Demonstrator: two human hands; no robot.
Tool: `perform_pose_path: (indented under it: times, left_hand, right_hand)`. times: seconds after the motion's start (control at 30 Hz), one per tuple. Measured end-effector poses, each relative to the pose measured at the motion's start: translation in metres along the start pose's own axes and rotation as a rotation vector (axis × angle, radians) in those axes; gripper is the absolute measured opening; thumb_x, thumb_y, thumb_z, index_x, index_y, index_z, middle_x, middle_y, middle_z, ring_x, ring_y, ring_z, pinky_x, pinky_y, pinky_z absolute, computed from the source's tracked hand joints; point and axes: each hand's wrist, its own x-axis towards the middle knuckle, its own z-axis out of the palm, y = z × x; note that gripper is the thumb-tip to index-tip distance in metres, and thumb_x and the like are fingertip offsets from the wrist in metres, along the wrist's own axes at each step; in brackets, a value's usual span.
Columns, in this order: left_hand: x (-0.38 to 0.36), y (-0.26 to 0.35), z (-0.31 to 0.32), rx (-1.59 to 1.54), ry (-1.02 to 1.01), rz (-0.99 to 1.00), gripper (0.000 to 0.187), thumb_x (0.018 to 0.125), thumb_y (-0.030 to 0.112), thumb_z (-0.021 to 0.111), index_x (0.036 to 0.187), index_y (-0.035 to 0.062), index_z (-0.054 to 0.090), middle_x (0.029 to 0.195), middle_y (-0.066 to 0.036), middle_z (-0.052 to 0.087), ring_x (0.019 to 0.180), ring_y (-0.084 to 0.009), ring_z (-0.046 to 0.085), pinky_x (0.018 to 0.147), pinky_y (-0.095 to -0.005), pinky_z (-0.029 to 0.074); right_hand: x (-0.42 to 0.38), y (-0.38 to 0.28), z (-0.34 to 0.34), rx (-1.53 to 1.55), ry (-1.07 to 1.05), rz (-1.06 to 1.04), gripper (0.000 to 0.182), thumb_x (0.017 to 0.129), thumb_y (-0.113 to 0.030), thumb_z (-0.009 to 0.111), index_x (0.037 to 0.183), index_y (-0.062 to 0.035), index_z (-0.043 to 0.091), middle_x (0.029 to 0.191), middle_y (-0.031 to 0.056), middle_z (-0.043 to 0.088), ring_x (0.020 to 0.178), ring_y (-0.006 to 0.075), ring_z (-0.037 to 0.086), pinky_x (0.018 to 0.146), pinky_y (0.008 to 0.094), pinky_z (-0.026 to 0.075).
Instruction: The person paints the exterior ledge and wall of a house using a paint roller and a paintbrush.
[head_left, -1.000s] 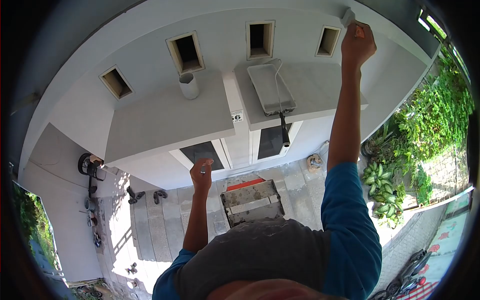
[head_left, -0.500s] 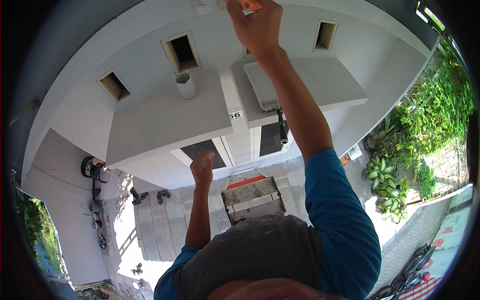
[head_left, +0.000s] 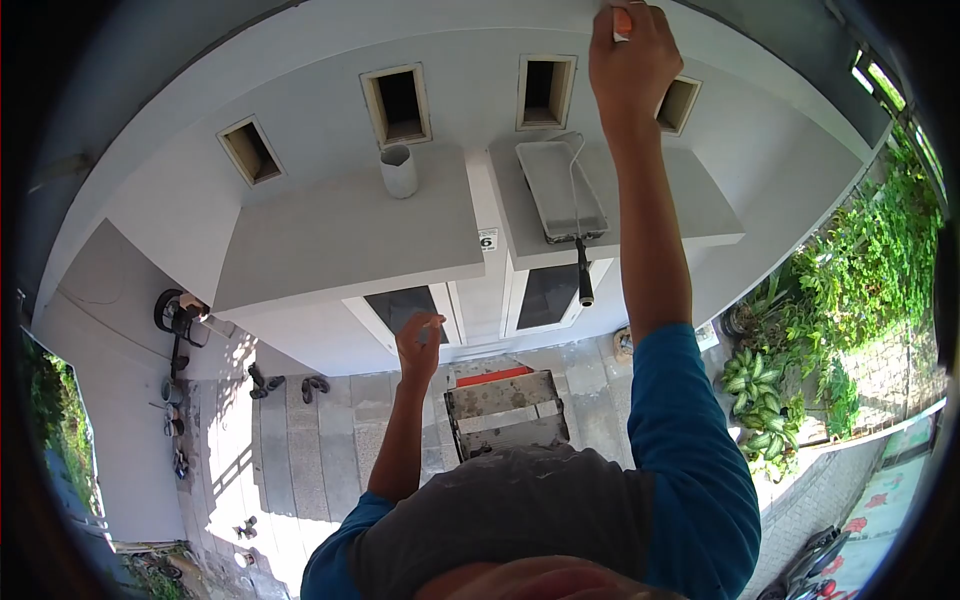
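Note:
Raised high at the top of the view, my right hand [head_left: 640,62] is wrapped around an orange-handled tool [head_left: 622,24]; its working end is out of sight. My left hand [head_left: 418,345] hangs lower, in front of the window, with its fingers curled together; what they hold, if anything, I cannot make out. A grey paint tray [head_left: 560,190] rests on the right ledge, left of my right forearm. Across it lies a paint roller, its black handle [head_left: 585,275] jutting past the ledge edge. On the left ledge stands a pale, jagged-rimmed container [head_left: 398,172].
Several square openings, one a dark vent [head_left: 397,103], line the grey wall. The left ledge [head_left: 350,240] and right ledge [head_left: 690,195] project below them. Far beneath are a stained platform [head_left: 505,410], shoes [head_left: 314,388] on paving, and green plants [head_left: 755,385] at the right.
My right hand has moved right along the upper wall with the orange-handled tool. The view has shifted, so the paint tray and roller show more fully. My left hand stays curled.

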Motion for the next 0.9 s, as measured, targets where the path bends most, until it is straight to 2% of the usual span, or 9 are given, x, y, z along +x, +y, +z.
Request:
perform_pose_path:
  times: [0.07, 0.1, 0.33, 0.5, 0.53, 0.6, 0.67, 0.8, 0.9]
  left_hand:
    - [-0.001, 0.004, -0.003, 0.010, 0.008, -0.005, 0.014, 0.093, 0.009, 0.062, 0.091, -0.0022, 0.069, 0.087, -0.013, 0.071, 0.080, -0.0218, 0.068, 0.076, -0.0323, 0.051]
    - [-0.001, 0.007, -0.004, 0.007, 0.009, -0.011, 0.014, 0.093, 0.009, 0.062, 0.092, -0.0022, 0.069, 0.087, -0.013, 0.071, 0.080, -0.0218, 0.068, 0.075, -0.0323, 0.051]
    - [0.000, 0.012, -0.011, 0.005, 0.034, -0.006, 0.013, 0.093, 0.009, 0.061, 0.093, -0.0023, 0.069, 0.088, -0.013, 0.071, 0.080, -0.0213, 0.069, 0.073, -0.0321, 0.052]
    - [-0.002, 0.007, -0.014, 0.013, 0.012, 0.017, 0.012, 0.093, 0.006, 0.060, 0.092, -0.0023, 0.068, 0.088, -0.013, 0.071, 0.081, -0.0215, 0.069, 0.075, -0.0320, 0.053]
    - [-0.001, 0.006, -0.014, 0.027, -0.004, 0.044, 0.012, 0.093, 0.005, 0.059, 0.092, -0.0023, 0.068, 0.088, -0.013, 0.071, 0.081, -0.0217, 0.069, 0.076, -0.0318, 0.053]
    - [-0.001, 0.008, -0.013, 0.004, -0.022, -0.001, 0.010, 0.092, 0.005, 0.060, 0.091, -0.0022, 0.068, 0.088, -0.013, 0.071, 0.082, -0.0226, 0.070, 0.076, -0.0321, 0.053]
    - [0.001, 0.006, -0.011, -0.020, -0.040, -0.047, 0.009, 0.091, 0.004, 0.060, 0.090, -0.0021, 0.067, 0.089, -0.013, 0.072, 0.082, -0.0235, 0.070, 0.077, -0.0324, 0.053]
    - [0.001, -0.006, -0.004, -0.027, -0.033, 0.003, 0.007, 0.090, 0.004, 0.062, 0.088, -0.0020, 0.066, 0.089, -0.014, 0.072, 0.083, -0.0255, 0.071, 0.077, -0.0333, 0.054]
    - [0.003, -0.001, -0.002, -0.044, -0.027, 0.011, 0.008, 0.090, 0.005, 0.062, 0.088, -0.0020, 0.066, 0.088, -0.014, 0.072, 0.084, -0.0258, 0.071, 0.078, -0.0333, 0.054]
  right_hand:
    - [0.010, -0.087, 0.003, 0.339, -0.114, 0.037, 0.004, 0.084, 0.001, 0.067, 0.087, -0.0017, 0.064, 0.083, 0.0162, 0.068, 0.074, 0.0326, 0.068, 0.067, 0.0353, 0.054]
    - [-0.003, -0.118, 0.031, 0.414, -0.034, -0.043, 0.008, 0.076, -0.007, 0.073, 0.080, -0.0090, 0.066, 0.071, 0.0063, 0.060, 0.064, 0.0247, 0.063, 0.053, 0.0390, 0.052]
    - [-0.013, -0.240, 0.067, 0.879, -0.221, 0.052, 0.011, 0.073, -0.004, 0.073, 0.075, -0.0094, 0.063, 0.067, 0.0063, 0.059, 0.063, 0.0248, 0.062, 0.055, 0.0377, 0.052]
    - [0.007, -0.109, 0.032, 0.819, -0.124, 0.257, 0.007, 0.083, 0.001, 0.069, 0.088, -0.0004, 0.064, 0.081, 0.0155, 0.067, 0.071, 0.0319, 0.067, 0.066, 0.0340, 0.053]
    - [0.010, -0.077, 0.020, 0.724, -0.130, 0.324, 0.011, 0.081, 0.004, 0.068, 0.086, -0.0020, 0.061, 0.079, 0.0132, 0.062, 0.069, 0.0309, 0.063, 0.062, 0.0352, 0.052]
    - [0.013, -0.010, -0.009, 0.435, -0.002, 0.309, 0.013, 0.087, -0.017, 0.073, 0.090, -0.0039, 0.073, 0.077, 0.0037, 0.073, 0.067, 0.0078, 0.065, 0.063, 0.0234, 0.051]
    - [0.012, 0.053, -0.034, 0.167, 0.072, 0.268, 0.007, 0.085, -0.010, 0.070, 0.085, -0.0037, 0.072, 0.079, 0.0058, 0.072, 0.068, 0.0150, 0.069, 0.063, 0.0277, 0.055]
    - [-0.008, 0.065, -0.035, 0.057, 0.055, 0.244, 0.001, 0.084, -0.006, 0.069, 0.083, -0.0058, 0.070, 0.081, 0.0078, 0.071, 0.069, 0.0202, 0.070, 0.060, 0.0313, 0.056]
    - [-0.033, -0.016, -0.005, 0.138, 0.043, 0.007, 0.009, 0.080, -0.003, 0.070, 0.085, -0.0097, 0.067, 0.079, 0.0068, 0.066, 0.065, 0.0247, 0.066, 0.055, 0.0342, 0.053]
